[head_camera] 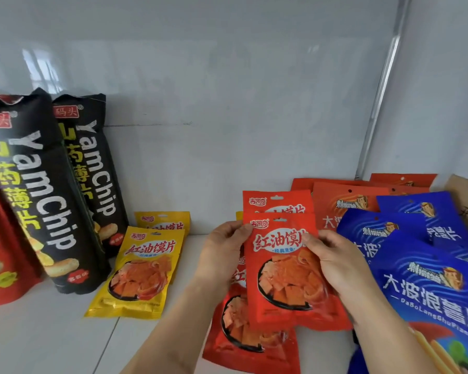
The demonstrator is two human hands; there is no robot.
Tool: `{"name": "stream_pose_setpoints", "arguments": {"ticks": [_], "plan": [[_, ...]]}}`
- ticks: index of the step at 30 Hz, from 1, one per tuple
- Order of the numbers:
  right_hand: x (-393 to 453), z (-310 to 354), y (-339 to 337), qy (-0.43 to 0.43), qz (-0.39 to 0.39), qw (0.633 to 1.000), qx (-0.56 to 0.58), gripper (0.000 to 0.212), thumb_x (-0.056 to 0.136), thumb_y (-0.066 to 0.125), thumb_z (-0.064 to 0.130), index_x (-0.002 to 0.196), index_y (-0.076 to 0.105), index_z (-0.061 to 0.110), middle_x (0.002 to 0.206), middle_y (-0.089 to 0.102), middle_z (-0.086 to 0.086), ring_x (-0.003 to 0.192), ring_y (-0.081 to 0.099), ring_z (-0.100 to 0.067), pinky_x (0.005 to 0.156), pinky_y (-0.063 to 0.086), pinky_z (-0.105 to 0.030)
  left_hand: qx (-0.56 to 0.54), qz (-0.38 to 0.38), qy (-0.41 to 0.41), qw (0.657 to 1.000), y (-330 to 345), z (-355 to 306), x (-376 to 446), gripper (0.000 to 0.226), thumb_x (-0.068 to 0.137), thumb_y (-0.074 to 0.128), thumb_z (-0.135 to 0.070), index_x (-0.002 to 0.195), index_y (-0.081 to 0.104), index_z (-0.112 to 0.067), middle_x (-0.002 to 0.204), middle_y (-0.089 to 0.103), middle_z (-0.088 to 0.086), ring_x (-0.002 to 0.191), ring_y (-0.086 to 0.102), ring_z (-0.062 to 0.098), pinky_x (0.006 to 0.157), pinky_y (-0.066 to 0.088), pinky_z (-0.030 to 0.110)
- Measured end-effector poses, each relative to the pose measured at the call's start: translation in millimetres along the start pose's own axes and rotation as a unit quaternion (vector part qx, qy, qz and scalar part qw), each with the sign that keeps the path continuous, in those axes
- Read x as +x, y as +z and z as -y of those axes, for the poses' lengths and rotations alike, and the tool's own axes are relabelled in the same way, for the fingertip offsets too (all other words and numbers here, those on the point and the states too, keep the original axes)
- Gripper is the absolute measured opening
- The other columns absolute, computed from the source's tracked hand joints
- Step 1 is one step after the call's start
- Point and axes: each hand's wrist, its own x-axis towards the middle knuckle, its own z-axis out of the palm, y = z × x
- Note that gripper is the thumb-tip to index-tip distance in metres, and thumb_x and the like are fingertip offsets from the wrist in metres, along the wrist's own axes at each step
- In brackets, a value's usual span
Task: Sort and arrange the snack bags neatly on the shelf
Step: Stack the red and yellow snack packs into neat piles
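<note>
The shelf is judged partly sorted. Left of the held red snack bag, black YamChip bags are stood upright in a row, and yellow snack bags are leaned just beside them. To its right, blue wave-chip bags are heaped loosely over orange-red wave-chip bags, so those are still to be ordered. More red bags lie beneath. The held bag is pinched at its upper edges by the left hand and right hand; the heap crowds any placement.
</note>
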Motion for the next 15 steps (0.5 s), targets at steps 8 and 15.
{"name": "stream_pose_setpoints", "arguments": {"ticks": [8,15], "plan": [[-20,-8,-18,0.086,-0.017,0.985,0.148,0.015,0.093,0.066,0.026,0.094,0.067,0.012,0.088,0.077,-0.008,0.079,0.075,-0.024,0.072,0.058,-0.041,0.353,-0.089,0.018,0.931,-44,-2,-21,0.049,0.099,0.056,-0.044,0.14,0.051,-0.017,0.126,0.062,-0.005,0.106,0.058,0.012,0.082,0.042,0.025],[-21,-15,-16,0.124,-0.046,0.967,0.22,0.016,0.099,0.056,0.022,0.106,0.064,0.011,0.104,0.075,-0.011,0.097,0.071,-0.029,0.082,0.055,-0.046,0.273,-0.033,-0.086,0.958,-39,13,-19,0.065,0.09,0.071,-0.036,0.145,0.042,-0.015,0.105,0.067,-0.002,0.082,0.067,0.01,0.06,0.05,0.024]]}}
